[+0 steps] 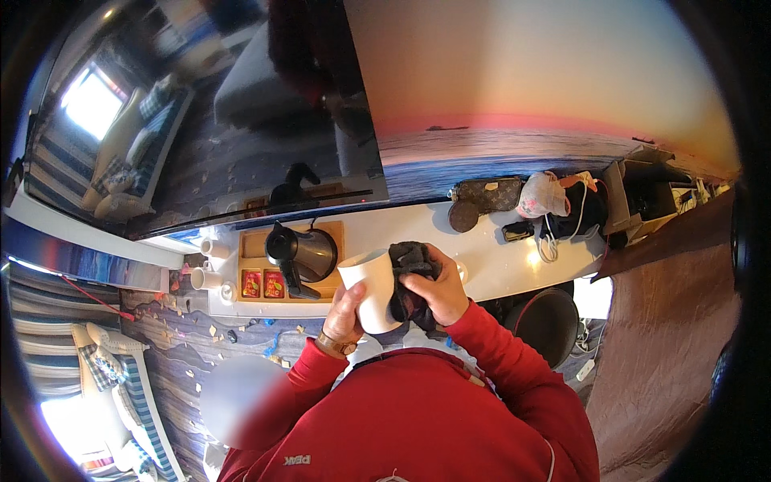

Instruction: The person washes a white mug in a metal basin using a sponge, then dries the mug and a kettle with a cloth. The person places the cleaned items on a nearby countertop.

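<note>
A white mug or cup is gripped in my left hand, tilted, its mouth towards the upper left. My right hand holds a crumpled dark grey cloth against the cup's right side. Both hands are in front of a long white counter. Left of them, a wooden tray bears an electric kettle with a black handle and red packets. Two white cups stand left of the tray, with a small round white item near them.
Along the counter's right part lie a brown patterned bag, a light cap, cables and an open cardboard box. Below stands a dark bin. A large dark television screen rises behind the tray. Scraps litter the floor.
</note>
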Demonstrator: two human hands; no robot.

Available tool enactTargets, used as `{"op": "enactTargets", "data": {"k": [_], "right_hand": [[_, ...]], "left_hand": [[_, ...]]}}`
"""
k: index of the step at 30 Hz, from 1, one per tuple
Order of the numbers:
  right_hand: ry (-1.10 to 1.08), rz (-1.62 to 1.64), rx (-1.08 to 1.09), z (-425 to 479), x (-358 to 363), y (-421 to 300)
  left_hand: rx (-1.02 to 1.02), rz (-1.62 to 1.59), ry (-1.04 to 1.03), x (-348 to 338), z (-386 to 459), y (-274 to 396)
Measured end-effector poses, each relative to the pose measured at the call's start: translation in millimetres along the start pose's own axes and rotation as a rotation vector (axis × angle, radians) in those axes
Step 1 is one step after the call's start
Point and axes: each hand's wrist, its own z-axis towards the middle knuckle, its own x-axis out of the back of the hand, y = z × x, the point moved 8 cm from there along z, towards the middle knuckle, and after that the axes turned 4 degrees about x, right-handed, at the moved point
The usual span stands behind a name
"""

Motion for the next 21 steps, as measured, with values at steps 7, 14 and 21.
{"op": "enactTargets", "data": {"k": [7,14,21], "right_hand": [[0.243,-0.155,0.159,-10,10,17],[-0.206,-0.127,0.069,-9,-8,-9],[-0.433,-0.088,-0.035,-8,12,-3]], "left_hand": [[-0.299,0.268,0.132,-22,3,16],[-0.092,0.164,0.022,-15,5,6],[0.147,-0.004,-0.150,-12,0,-23]]}}
